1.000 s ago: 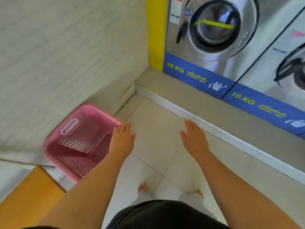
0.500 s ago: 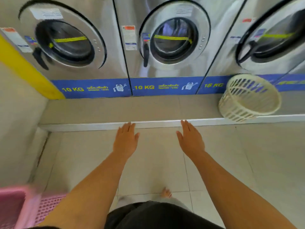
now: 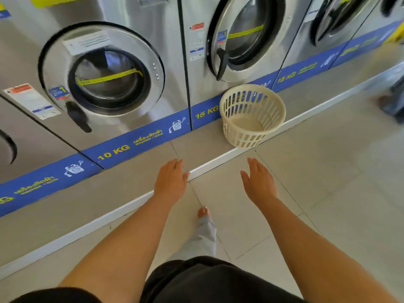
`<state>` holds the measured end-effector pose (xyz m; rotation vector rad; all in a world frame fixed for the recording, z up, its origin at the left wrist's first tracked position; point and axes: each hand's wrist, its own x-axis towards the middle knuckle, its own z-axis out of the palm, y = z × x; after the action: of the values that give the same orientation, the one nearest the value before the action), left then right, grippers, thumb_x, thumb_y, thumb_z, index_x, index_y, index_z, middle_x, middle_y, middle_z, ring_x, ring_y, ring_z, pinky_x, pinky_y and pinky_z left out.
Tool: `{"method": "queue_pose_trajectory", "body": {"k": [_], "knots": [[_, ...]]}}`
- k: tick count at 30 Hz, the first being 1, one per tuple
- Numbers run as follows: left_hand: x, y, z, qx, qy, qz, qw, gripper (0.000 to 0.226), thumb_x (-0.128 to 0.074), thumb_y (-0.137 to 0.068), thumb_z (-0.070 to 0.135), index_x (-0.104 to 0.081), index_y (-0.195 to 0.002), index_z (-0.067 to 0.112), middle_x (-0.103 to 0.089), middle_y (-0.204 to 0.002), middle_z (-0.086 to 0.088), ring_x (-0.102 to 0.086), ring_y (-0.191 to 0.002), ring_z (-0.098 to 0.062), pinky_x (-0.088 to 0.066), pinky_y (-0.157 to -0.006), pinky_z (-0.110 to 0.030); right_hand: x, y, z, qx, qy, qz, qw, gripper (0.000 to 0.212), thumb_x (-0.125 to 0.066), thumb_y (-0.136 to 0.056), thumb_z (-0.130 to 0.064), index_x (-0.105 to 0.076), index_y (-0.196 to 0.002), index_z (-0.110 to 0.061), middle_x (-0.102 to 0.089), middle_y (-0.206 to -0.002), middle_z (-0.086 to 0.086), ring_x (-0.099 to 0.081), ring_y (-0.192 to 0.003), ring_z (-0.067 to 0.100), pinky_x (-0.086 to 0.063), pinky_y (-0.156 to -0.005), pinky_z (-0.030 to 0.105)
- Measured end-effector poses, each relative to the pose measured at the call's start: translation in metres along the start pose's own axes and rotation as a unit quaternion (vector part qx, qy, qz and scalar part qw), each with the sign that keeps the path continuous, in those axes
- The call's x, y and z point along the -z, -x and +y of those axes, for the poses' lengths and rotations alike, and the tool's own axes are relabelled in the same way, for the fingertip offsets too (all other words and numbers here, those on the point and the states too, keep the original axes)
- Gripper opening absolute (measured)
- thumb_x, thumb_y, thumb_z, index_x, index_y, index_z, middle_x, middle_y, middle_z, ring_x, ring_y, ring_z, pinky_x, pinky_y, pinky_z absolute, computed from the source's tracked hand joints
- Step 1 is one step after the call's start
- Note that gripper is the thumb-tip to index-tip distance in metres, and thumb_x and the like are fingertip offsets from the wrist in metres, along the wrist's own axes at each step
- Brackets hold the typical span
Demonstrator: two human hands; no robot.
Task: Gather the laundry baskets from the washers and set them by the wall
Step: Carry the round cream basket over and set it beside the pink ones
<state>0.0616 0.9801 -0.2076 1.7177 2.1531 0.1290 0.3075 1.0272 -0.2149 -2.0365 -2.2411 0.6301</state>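
Note:
A round cream laundry basket (image 3: 251, 115) stands empty on the raised grey step (image 3: 122, 189), at its edge, in front of the 15 KG washer (image 3: 240, 40). My left hand (image 3: 170, 182) and my right hand (image 3: 259, 182) are stretched out flat below the basket, fingers apart, holding nothing. Both hands are well short of the basket. The pink basket is out of view.
A row of steel front-loading washers (image 3: 105, 79) with a blue strip runs along the step. A white edge (image 3: 209, 165) marks the step's drop to the tiled floor (image 3: 317, 193). Another person's leg and foot (image 3: 393, 101) show blurred at the right. My bare foot (image 3: 203, 213) is forward.
My view has swung right, away from the wall and the pink basket, and closer to the cream basket. Both hands stay empty and outstretched.

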Motion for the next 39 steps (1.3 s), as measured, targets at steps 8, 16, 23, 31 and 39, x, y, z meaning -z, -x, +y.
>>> {"method": "queue_pose_trajectory", "body": {"k": [8,16,23,31,39], "knots": [[0.008,-0.145,0.065,-0.02,0.011,-0.04,0.999,0.051,-0.04,-0.1,0.027,-0.031,-0.146,0.007,-0.035,-0.15,-0.014,-0.032,-0.138,-0.03,-0.023,-0.114,-0.035,0.036,-0.131,0.036,-0.06,-0.02,-0.004,0.998,0.055,-0.039,-0.1,-0.035,-0.027,-0.148,-0.013,-0.031,-0.155,0.007,-0.03,-0.142,0.026,-0.028,-0.115,0.043],[0.01,-0.264,0.115,-0.012,-0.006,-0.063,0.998,0.053,-0.04,-0.1,0.033,-0.03,-0.147,0.01,-0.038,-0.149,-0.012,-0.037,-0.136,-0.031,-0.03,-0.111,-0.041,0.06,-0.237,0.069,-0.083,-0.068,-0.005,0.994,0.055,-0.04,-0.1,-0.034,-0.025,-0.149,-0.014,-0.028,-0.157,0.007,-0.027,-0.143,0.028,-0.024,-0.115,0.042],[-0.024,-0.343,0.171,0.06,0.019,-0.049,0.997,0.053,-0.041,-0.1,0.03,-0.03,-0.147,0.007,-0.034,-0.152,-0.014,-0.035,-0.137,-0.032,-0.028,-0.112,-0.04,0.082,-0.345,0.143,-0.049,-0.05,-0.046,0.996,0.054,-0.042,-0.098,-0.035,-0.028,-0.147,-0.017,-0.03,-0.156,0.004,-0.029,-0.141,0.027,-0.027,-0.114,0.044],[-0.089,-0.423,0.253,0.206,0.125,-0.022,0.97,0.046,-0.047,-0.097,0.025,-0.042,-0.137,0.003,-0.045,-0.14,-0.018,-0.045,-0.126,-0.035,-0.035,-0.103,-0.041,0.092,-0.463,0.235,-0.027,-0.006,-0.093,0.995,0.054,-0.043,-0.098,-0.035,-0.03,-0.147,-0.016,-0.032,-0.154,0.005,-0.03,-0.141,0.027,-0.028,-0.115,0.045],[-0.159,-0.494,0.258,0.298,0.148,0.01,0.943,0.052,-0.048,-0.097,0.027,-0.036,-0.144,0.009,-0.036,-0.15,-0.016,-0.039,-0.134,-0.035,-0.034,-0.11,-0.044,0.051,-0.555,0.279,-0.021,-0.002,-0.108,0.994,0.059,-0.048,-0.096,-0.033,-0.025,-0.148,-0.016,-0.024,-0.158,0.008,-0.025,-0.143,0.029,-0.026,-0.115,0.044]]}}
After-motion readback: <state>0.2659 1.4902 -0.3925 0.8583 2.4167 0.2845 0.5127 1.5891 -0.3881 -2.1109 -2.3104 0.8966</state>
